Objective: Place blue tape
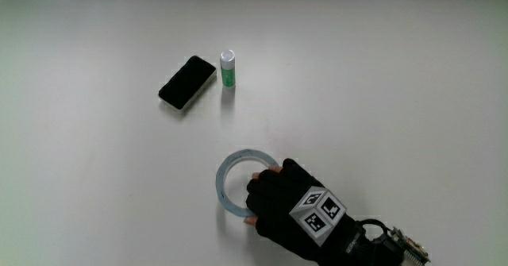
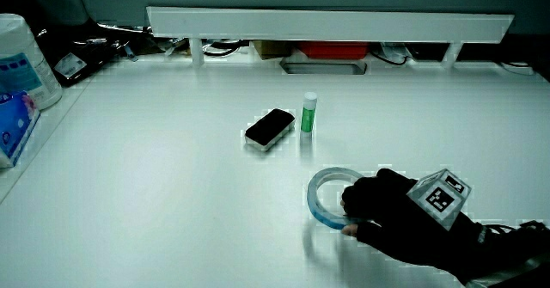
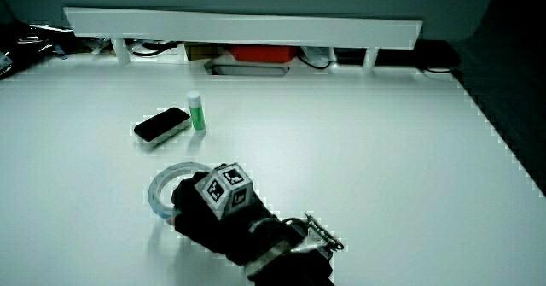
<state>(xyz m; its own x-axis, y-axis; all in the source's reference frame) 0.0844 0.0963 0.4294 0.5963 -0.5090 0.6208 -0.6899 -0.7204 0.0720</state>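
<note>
The blue tape is a pale blue ring lying on the white table, near the edge closest to the person. The gloved hand rests over the part of the ring nearest the person, its fingers curled onto the rim and the thumb at the ring's outer edge. Both side views show the same hold: the tape sits under the hand, the cube on its back facing up. The ring looks to be touching the table.
A black phone and an upright green glue stick stand side by side, farther from the person than the tape. In a side view a white tub and a blue pack sit at the table's edge, near the low partition.
</note>
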